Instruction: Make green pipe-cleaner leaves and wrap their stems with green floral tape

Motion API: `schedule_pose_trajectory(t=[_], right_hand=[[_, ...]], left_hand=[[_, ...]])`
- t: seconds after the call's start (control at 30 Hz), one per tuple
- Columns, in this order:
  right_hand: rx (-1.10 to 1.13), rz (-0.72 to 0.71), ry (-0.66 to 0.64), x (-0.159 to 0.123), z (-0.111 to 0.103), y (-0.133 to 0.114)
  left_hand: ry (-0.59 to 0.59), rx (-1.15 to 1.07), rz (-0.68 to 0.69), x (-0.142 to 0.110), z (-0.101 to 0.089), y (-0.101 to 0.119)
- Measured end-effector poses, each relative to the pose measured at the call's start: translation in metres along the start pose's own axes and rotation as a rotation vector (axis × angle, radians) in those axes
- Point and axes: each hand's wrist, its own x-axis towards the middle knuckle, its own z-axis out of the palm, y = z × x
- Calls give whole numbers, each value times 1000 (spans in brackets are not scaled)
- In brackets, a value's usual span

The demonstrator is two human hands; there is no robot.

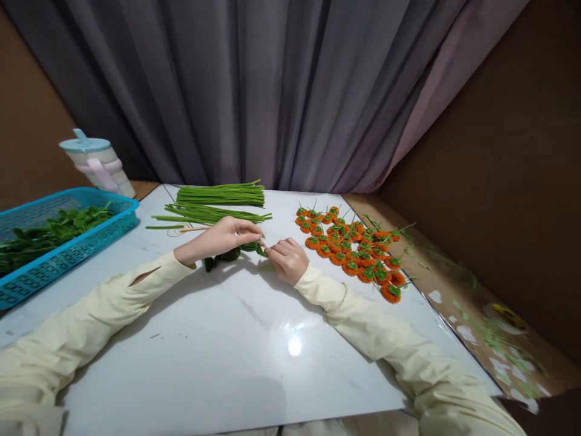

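Observation:
My left hand (229, 235) is closed in a pinch, thumb and fingers together, on a dark green fuzzy pipe-cleaner leaf (229, 254). From the other side my right hand (289, 260) pinches the leaf's thin right end, fingers curled. The fingertips of both hands almost meet over the white table, and the fingers partly hide the leaf. Just beyond my left hand lie loose bright green pipe cleaners (204, 213), with a fuller bundle of pipe cleaners (220, 195) behind them. A thin wooden stick (195, 229) reaches out from behind my left wrist.
At the left stands a blue plastic basket (77, 248) holding green fuzzy leaves (63, 227). A lidded tumbler (97, 163) is behind it. Many orange fuzzy balls with green tops (363, 254) cover the right side. Paper scraps (467, 333) and a tape roll (506, 318) lie farther right.

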Motion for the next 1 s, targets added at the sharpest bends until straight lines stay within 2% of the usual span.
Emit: schedule_pose_trajectory(t=[0.17, 0.3, 0.43, 0.53, 0.7, 1.0], right_hand=[[-182, -70, 70, 0, -2, -3], [-227, -94, 97, 1, -3, -5], [-229, -57, 119, 2, -4, -5], [-220, -41, 145, 3, -5, -5], [-238, -72, 124, 3, -3, -7], [-235, -131, 95, 3, -3, -9]], left_hand=[[123, -71, -114, -2, 10, 7], [222, -129, -92, -3, 16, 7], [138, -287, -161, -1, 16, 3], [75, -313, -205, 1, 16, -1], [158, -229, -180, -1, 22, -1], [318, 77, -14, -9, 30, 3]])
